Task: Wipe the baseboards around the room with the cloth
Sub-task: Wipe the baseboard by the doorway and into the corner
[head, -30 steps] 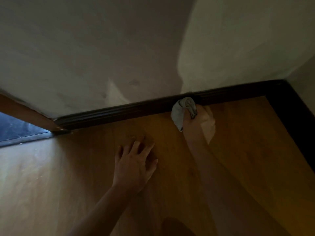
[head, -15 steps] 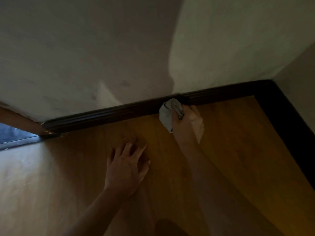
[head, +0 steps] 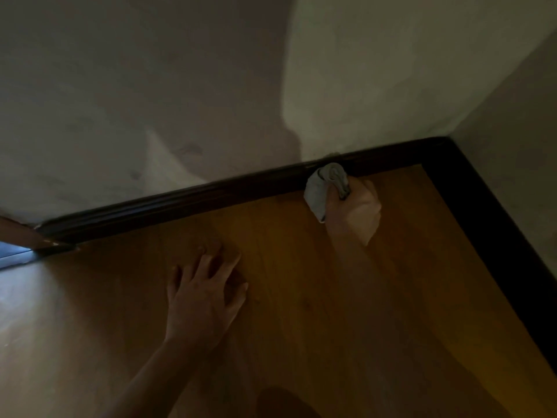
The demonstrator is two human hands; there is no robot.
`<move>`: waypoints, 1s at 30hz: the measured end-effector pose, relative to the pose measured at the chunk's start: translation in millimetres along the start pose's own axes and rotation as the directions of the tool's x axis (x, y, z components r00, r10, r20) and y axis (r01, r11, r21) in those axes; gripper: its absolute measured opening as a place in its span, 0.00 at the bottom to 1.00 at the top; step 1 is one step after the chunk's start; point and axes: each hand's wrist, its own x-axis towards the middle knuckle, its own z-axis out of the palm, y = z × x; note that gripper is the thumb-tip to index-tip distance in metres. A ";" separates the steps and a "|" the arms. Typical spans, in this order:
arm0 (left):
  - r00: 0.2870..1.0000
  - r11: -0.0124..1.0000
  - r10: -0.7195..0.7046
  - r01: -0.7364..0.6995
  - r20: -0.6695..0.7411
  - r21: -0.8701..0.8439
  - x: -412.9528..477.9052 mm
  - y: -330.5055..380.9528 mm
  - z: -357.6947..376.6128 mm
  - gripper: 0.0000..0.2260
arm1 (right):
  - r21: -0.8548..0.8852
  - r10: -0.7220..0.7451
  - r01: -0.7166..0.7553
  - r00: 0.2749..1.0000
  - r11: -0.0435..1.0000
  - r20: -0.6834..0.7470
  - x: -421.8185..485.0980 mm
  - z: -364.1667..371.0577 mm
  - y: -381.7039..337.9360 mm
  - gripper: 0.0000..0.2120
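One cloth [head: 317,191] against dark baseboard [head: 180,203]

Dim room corner, wooden floor [head: 331,297] under pale plaster

Orange-brown boards with faint grain, glossy, washed pale by glare [head: 27,303] at the far left. Back wall [head: 150,86] mostly under broad shadow, with a lighter patch [head: 391,70] toward the right and a small dark smudge [head: 190,150] low down. Side wall [head: 512,131] on the right, grey-beige, meeting the back wall in a vertical corner. At the left edge, a reddish-brown door edge [head: 18,233] slanting in, and just below it a bluish strip [head: 12,254] of different flooring
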 end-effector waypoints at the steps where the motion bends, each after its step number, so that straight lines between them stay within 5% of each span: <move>1: 1.000 1.000 0.004 -0.004 0.005 0.007 0.5 0.2 0.1 0.30 | 0.003 0.032 -0.032 0.999 0.999 -0.015 1.6 -0.5 0.2 0.08; 7: 1.000 1.000 0.010 -0.010 0.002 0.008 -1.1 -1.8 0.4 0.33 | 0.032 -0.083 0.082 0.995 0.996 0.051 -15.7 5.9 -9.1 0.08; 12: 1.000 1.000 0.006 -0.007 0.020 0.009 -0.3 -3.2 4.8 0.30 | 0.024 0.003 -0.002 1.000 1.000 -0.025 -22.3 10.9 -15.2 0.08; 17: 1.000 0.999 0.004 -0.005 -0.018 -0.052 -2.5 -2.5 9.6 0.32 | 0.083 -0.174 0.165 0.979 0.983 0.109 -43.3 19.9 -29.2 0.08; 30: 0.997 0.997 0.071 -0.071 0.028 0.025 3.1 1.1 3.6 0.34 | 0.059 -0.243 0.235 0.949 0.970 0.203 -43.4 19.0 -33.4 0.11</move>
